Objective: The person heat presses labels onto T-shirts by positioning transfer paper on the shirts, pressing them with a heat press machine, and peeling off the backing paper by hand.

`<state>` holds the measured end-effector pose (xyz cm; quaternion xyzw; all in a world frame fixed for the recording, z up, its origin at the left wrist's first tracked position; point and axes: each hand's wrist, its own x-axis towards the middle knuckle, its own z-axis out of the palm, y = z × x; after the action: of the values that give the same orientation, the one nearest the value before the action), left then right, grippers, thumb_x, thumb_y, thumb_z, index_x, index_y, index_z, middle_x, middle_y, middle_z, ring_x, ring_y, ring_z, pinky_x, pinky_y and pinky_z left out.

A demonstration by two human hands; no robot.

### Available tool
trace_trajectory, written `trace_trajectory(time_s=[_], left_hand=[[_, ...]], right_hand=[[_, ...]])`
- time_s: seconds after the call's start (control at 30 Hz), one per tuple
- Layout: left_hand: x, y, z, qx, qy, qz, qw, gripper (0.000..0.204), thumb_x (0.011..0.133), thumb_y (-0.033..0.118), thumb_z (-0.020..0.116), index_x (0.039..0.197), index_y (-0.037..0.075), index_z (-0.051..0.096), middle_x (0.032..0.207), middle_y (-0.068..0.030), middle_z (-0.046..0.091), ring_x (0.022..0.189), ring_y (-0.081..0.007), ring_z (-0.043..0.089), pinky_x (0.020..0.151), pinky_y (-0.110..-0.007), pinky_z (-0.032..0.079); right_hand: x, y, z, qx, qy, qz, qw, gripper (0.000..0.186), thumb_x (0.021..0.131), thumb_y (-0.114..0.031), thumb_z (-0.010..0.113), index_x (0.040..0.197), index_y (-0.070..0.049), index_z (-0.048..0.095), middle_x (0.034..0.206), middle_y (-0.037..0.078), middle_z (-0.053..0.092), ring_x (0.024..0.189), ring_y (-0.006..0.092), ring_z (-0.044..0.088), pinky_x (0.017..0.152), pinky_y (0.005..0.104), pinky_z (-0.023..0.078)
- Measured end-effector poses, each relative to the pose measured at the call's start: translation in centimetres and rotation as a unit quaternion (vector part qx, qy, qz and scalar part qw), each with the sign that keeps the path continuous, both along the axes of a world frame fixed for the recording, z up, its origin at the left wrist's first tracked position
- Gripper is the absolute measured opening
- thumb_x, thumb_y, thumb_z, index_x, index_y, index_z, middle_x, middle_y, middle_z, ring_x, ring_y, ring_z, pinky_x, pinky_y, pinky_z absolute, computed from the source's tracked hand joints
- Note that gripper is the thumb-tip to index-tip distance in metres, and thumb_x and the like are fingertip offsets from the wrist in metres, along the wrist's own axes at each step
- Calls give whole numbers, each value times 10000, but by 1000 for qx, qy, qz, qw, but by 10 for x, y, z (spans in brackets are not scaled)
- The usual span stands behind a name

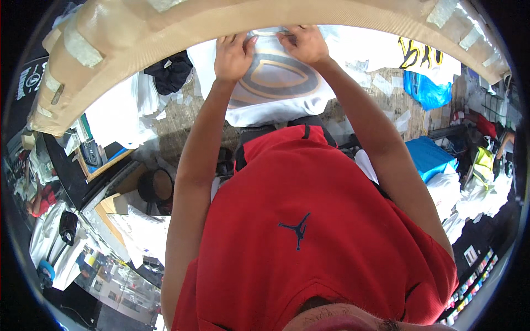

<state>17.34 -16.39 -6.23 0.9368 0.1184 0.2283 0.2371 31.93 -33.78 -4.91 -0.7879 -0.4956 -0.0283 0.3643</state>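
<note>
Near the top centre, a white garment (265, 107) lies spread out, bearing a large printed oval outline in grey and peach (279, 83) under what looks like a clear sheet. My left hand (234, 58) rests at its upper left, fingertips partly hidden behind a tan curved bar (254, 14); I cannot tell whether they grip. My right hand (306, 44) is at the upper right of the print, its thumb and fingers curled together at the top edge on something too hidden to make out.
Left are white fabric stacks (113, 110), black cloth (168, 71) and a black round container (154, 182). Right are a white garment with yellow-black print (425, 55), blue plastic bags (430, 160) and white cloth piles (441, 193). Paper scraps (386, 83) lie on the wooden surface.
</note>
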Motion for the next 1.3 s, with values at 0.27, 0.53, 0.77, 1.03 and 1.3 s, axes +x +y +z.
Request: trace_trajectory(time_s=[0.27,0.53,0.77,1.03,1.3], left_hand=[[0,-4,6,-8,33,14,999,382,923,245,628,1286,124,623,1332,-120,574,1259,-342,477,1084,-453,360],[0,-4,4,-11,29,16,999,384,927,268,621,1281,121,623,1324,-128,577,1252,-354,476,1086,-454,357],[2,-2,5,-1,-6,-1,1000,390,915,242,634,1285,119,620,1339,-130,574,1261,-346,482,1086,-452,358],[3,-3,9,14,-33,-2,999,387,905,223,644,1275,112,628,1356,-131,566,1265,-343,486,1075,-449,374],[1,-3,9,32,-68,-2,997,382,882,227,661,1238,88,646,1324,-137,584,1258,-330,493,1068,-442,396]], right_hand=[[2,0,-8,-5,43,5,999,329,828,-213,706,1147,-131,687,1244,83,617,1078,321,553,956,409,460],[7,0,-10,-10,17,30,999,325,844,-219,690,1157,-129,682,1231,89,615,1095,324,547,969,413,452],[3,-1,-5,-17,23,7,1000,331,842,-221,696,1162,-136,684,1265,74,606,1114,310,539,971,408,457],[3,1,-2,17,-58,7,998,352,823,-238,713,1164,-157,678,1295,44,597,1136,302,536,992,402,467],[-2,2,-1,25,-62,4,998,337,841,-223,696,1171,-153,674,1279,57,607,1146,292,534,1002,402,455]])
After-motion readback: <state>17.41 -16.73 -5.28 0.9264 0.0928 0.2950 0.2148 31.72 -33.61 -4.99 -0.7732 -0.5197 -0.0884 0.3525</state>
